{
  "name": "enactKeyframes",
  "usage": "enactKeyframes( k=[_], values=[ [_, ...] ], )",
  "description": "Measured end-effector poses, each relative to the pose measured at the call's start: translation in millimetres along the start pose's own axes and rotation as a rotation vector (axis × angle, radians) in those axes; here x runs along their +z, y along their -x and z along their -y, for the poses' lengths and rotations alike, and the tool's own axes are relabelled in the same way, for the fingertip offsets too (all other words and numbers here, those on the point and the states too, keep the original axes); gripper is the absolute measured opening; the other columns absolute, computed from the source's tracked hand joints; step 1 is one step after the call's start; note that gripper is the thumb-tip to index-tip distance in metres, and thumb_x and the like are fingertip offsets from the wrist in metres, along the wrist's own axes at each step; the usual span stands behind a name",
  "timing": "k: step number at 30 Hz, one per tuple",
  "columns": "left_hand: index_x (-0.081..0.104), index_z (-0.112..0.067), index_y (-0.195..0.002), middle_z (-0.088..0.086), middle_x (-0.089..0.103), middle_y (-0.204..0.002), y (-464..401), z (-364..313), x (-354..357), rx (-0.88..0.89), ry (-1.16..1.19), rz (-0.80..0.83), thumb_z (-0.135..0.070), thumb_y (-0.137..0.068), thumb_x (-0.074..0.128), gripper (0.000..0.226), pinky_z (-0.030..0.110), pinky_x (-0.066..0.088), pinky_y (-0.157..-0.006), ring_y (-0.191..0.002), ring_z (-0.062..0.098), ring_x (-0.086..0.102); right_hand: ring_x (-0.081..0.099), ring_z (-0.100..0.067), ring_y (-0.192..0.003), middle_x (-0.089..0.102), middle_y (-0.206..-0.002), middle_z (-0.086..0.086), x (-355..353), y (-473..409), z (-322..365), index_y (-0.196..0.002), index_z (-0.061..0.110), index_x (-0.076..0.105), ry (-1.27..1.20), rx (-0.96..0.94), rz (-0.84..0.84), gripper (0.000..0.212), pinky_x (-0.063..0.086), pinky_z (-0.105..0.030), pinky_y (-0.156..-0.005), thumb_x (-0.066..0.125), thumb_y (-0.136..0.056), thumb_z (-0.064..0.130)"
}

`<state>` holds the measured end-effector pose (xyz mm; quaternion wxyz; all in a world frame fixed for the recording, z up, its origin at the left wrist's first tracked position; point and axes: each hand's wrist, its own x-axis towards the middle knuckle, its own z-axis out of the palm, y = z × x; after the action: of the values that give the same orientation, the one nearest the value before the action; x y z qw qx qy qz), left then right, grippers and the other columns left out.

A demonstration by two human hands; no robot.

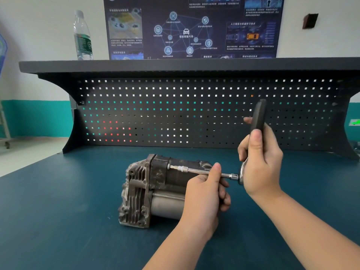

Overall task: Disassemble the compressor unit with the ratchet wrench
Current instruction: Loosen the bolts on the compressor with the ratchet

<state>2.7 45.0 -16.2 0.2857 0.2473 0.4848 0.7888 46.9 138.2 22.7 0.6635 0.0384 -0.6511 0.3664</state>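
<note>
Compressor (155,190) lies loose on the table (58,211). Right hand (261,162) grips the ratchet (258,117); left hand (206,193) pinches its extension (194,170). A hard pull could tilt the bit out of the bolt.

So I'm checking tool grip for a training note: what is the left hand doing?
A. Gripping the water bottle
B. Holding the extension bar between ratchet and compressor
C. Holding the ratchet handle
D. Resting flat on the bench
B: the left hand curls round the extension bar, while the right hand grips the ratchet wrench handle.
</note>
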Motion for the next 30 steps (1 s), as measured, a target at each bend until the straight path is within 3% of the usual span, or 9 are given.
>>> enactKeyframes(
  k=[6,8,14,16,19,23,25,27,30],
  values=[
    [0.049,-0.007,-0.062,-0.002,0.035,-0.037,-2,1,0,0.001,0.003,0.002,-0.03,-0.094,0.053,0.04,0.014,0.025,-0.035,-0.03,0.012,0.035,0.038,-0.01,-0.046,0.046,-0.052,0.003,5,-9,-16,-0.098,0.008,0.058,-0.123,1.191,-0.071,0.028,0.03,-0.025,-0.046,0.044,-0.099,0.032],
    [0.05,-0.007,-0.061,-0.002,0.034,-0.036,-2,0,0,-0.009,-0.02,0.004,-0.032,-0.095,0.052,0.042,0.013,0.025,-0.035,-0.03,0.012,0.036,0.036,-0.01,-0.046,0.045,-0.055,0.003,6,-7,-18,-0.095,0.009,0.057,-0.211,1.322,-0.102,0.024,0.03,-0.024,-0.045,0.046,-0.099,0.03],
    [0.05,-0.009,-0.061,-0.002,0.033,-0.037,0,-3,0,-0.024,-0.037,0.024,-0.038,-0.094,0.052,0.044,0.014,0.026,-0.035,-0.03,0.012,0.037,0.04,-0.008,-0.047,0.045,-0.048,0.006,2,-5,-6,-0.099,0.028,0.06,0.001,0.172,-0.055,0.026,0.036,-0.019,-0.05,0.035,-0.099,0.037],
    [0.049,-0.008,-0.064,-0.002,0.034,-0.037,1,-4,0,-0.03,-0.022,0.023,-0.034,-0.095,0.051,0.041,0.014,0.026,-0.036,-0.031,0.012,0.037,0.041,-0.007,-0.049,0.045,-0.051,0.006,0,-1,-5,-0.105,0.029,0.055,-0.025,0.034,-0.028,0.023,0.036,-0.017,-0.053,0.033,-0.1,0.033],
    [0.048,-0.008,-0.063,-0.003,0.035,-0.037,1,-4,1,-0.037,-0.002,0.02,-0.028,-0.097,0.05,0.039,0.014,0.025,-0.035,-0.03,0.01,0.036,0.041,-0.008,-0.048,0.046,-0.048,0.006,2,-4,-9,-0.099,0.029,0.059,0.051,0.211,-0.032,0.026,0.037,-0.023,-0.053,0.033,-0.1,0.035],
    [0.048,-0.008,-0.061,-0.003,0.035,-0.038,2,-4,2,-0.04,0.014,0.025,-0.026,-0.097,0.05,0.04,0.013,0.024,-0.035,-0.03,0.01,0.036,0.04,-0.012,-0.045,0.048,-0.047,0.005,4,-12,-21,-0.088,0.011,0.061,0.074,0.997,-0.004,0.032,0.032,-0.028,-0.049,0.043,-0.1,0.035],
    [0.049,-0.008,-0.061,-0.003,0.035,-0.038,2,-4,1,-0.051,0.006,0.03,-0.027,-0.097,0.05,0.04,0.014,0.025,-0.036,-0.031,0.011,0.036,0.039,-0.01,-0.043,0.048,-0.052,0.001,5,-11,-23,-0.084,0.01,0.059,-0.042,1.153,-0.052,0.031,0.03,-0.026,-0.045,0.045,-0.099,0.033],
    [0.05,-0.007,-0.063,-0.002,0.035,-0.038,2,-6,1,-0.06,0.003,0.038,-0.03,-0.096,0.051,0.04,0.014,0.025,-0.036,-0.031,0.011,0.037,0.038,-0.009,-0.038,0.047,-0.048,0.005,5,-7,-22,-0.089,0.015,0.061,-0.052,0.827,-0.104,0.028,0.031,-0.025,-0.044,0.041,-0.1,0.033],
    [0.052,-0.008,-0.063,-0.003,0.034,-0.038,2,-8,0,-0.054,0.015,0.047,-0.04,-0.093,0.054,0.044,0.014,0.027,-0.036,-0.031,0.011,0.038,0.042,-0.007,-0.046,0.046,-0.051,0.003,0,-6,-6,-0.108,0.028,0.056,0.011,-0.007,0.007,0.024,0.038,-0.018,-0.051,0.033,-0.101,0.03]
  ],
)
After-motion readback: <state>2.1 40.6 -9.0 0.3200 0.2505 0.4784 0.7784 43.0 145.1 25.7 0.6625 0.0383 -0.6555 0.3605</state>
